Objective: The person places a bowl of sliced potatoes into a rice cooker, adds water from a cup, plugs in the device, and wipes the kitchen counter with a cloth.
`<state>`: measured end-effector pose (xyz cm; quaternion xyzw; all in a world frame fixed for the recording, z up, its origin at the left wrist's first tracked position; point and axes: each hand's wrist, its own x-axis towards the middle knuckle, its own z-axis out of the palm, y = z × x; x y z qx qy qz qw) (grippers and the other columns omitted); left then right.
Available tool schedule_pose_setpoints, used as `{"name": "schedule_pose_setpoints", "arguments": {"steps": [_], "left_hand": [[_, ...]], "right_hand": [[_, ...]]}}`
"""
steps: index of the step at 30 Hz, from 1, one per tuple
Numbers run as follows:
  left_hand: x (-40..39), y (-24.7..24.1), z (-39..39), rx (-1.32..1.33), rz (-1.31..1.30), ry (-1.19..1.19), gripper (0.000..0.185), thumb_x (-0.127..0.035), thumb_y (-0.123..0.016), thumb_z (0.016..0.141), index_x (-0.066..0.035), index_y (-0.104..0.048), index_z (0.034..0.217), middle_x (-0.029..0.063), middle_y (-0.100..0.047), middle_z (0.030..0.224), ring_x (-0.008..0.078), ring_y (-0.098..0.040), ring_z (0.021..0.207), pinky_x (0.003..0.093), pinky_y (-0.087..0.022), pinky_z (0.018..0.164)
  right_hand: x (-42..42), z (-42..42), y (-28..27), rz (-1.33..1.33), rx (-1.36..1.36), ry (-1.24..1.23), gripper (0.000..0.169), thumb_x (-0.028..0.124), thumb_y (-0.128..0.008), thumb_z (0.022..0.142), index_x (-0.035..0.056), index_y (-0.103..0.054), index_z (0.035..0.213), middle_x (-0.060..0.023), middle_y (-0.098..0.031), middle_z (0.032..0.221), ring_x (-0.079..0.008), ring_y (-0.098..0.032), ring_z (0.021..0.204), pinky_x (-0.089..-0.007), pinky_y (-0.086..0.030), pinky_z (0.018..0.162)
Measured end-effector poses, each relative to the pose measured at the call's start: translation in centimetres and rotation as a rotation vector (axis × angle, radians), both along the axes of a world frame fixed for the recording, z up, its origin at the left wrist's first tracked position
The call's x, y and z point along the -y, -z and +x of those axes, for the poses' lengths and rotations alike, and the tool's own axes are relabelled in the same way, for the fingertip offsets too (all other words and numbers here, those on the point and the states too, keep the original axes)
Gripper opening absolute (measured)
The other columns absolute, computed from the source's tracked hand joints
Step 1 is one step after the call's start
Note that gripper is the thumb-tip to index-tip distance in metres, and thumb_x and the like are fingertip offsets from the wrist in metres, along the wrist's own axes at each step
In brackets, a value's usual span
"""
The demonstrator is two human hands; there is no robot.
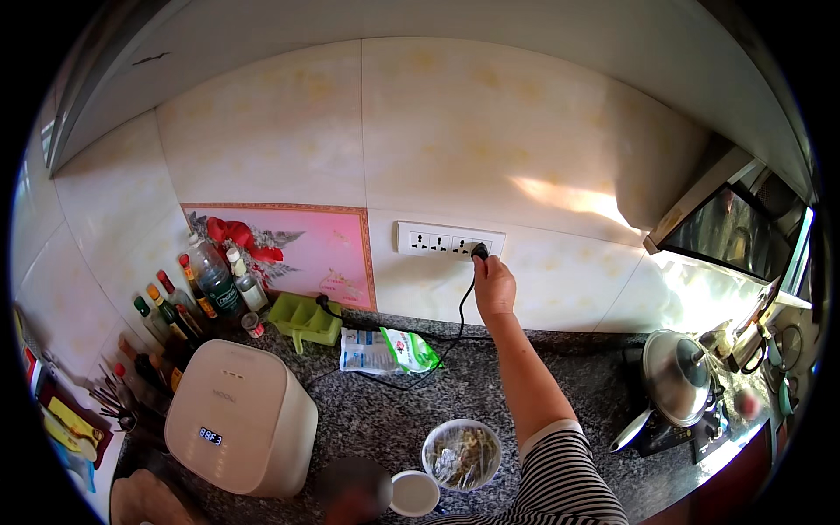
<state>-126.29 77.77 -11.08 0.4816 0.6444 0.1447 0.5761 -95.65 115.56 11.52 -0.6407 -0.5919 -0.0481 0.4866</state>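
My right hand (pixel 495 285) is closed around a black plug (pixel 480 251) at the right end of the white wall socket panel (pixel 420 239). A black cord (pixel 462 308) hangs from the plug and runs down to the counter. At the bottom edge, left of a white cup (pixel 415 493), lies a blurred dark round shape with a reddish patch; that patch may be my left hand, but I cannot tell. Beside the cup stands a bowl of food under clear wrap (pixel 461 454). A white countertop appliance (pixel 239 417) with a lit display is at the left.
Bottles (pixel 220 282) line the back left corner. A green divided holder (pixel 305 319) and plastic packets (pixel 387 351) lie near the wall. At the right, a lidded pan (pixel 676 377) sits on a black cooktop (pixel 666 441), its handle pointing towards the lower left. Cabinets hang overhead.
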Motion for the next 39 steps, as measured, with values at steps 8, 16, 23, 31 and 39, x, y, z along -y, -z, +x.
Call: {"name": "schedule_pose_setpoints", "arguments": {"steps": [8, 16, 23, 31, 39], "left_hand": [[1.5, -3.2, 0.2, 0.379, 0.026, -0.376, 0.035, -0.018, -0.055, 0.091, 0.0, -0.051, 0.121, 0.0129, -0.064, 0.093, 0.0198, -0.064, 0.076, 0.0325, -0.054, 0.067], [2.9, -4.1, -0.7, 0.192, 0.203, -0.064, 0.044, -0.023, -0.052, 0.094, -0.004, -0.043, 0.133, 0.0092, -0.065, 0.096, 0.0182, -0.062, 0.085, 0.0319, -0.049, 0.078], [7.7, -11.3, -4.6, 0.269, 0.388, -0.587, 0.03, -0.015, -0.051, 0.094, -0.009, -0.057, 0.123, 0.0062, -0.065, 0.091, 0.0109, -0.059, 0.072, 0.0261, -0.05, 0.063], [11.0, -12.2, -10.0, 0.256, 0.746, -1.149, 0.027, -0.008, -0.048, 0.095, -0.006, -0.053, 0.121, 0.0032, -0.059, 0.096, 0.0077, -0.055, 0.069, 0.0211, -0.049, 0.054], [10.9, -13.8, -11.5, -0.303, 1.088, -0.828, 0.048, 0.003, -0.052, 0.087, -0.009, -0.047, 0.133, 0.0065, -0.054, 0.099, 0.0109, -0.053, 0.067, 0.0225, -0.046, 0.056]], "right_hand": [[-0.2, 0.6, -1.4, -0.118, 0.115, 0.01, 0.03, 0.028, -0.052, 0.093, 0.002, -0.055, 0.078, -0.0206, -0.061, 0.078, -0.0422, -0.058, 0.076, -0.0501, -0.045, 0.065], [-0.2, -1.1, -1.4, -0.312, 0.185, -0.005, 0.034, 0.036, -0.045, 0.094, 0.0056, -0.06, 0.086, -0.0162, -0.063, 0.088, -0.0355, -0.061, 0.081, -0.0465, -0.047, 0.071], [5.7, -9.7, 2.7, -0.299, -0.081, -0.59, 0.035, 0.035, -0.05, 0.094, 0.0035, -0.06, 0.083, -0.0085, -0.061, 0.069, -0.0194, -0.058, 0.061, -0.0355, -0.048, 0.057], [16.0, -23.8, 4.0, -0.407, -0.056, -0.937, 0.054, 0.051, -0.042, 0.095, 0.0036, -0.054, 0.117, -0.0218, -0.061, 0.109, -0.0352, -0.058, 0.105, -0.0398, -0.044, 0.089], [14.4, -28.0, 5.3, -0.579, -0.159, -0.912, 0.061, 0.058, -0.042, 0.092, 0.0088, -0.048, 0.128, -0.0219, -0.06, 0.114, -0.036, -0.056, 0.109, -0.0394, -0.042, 0.091]]}}
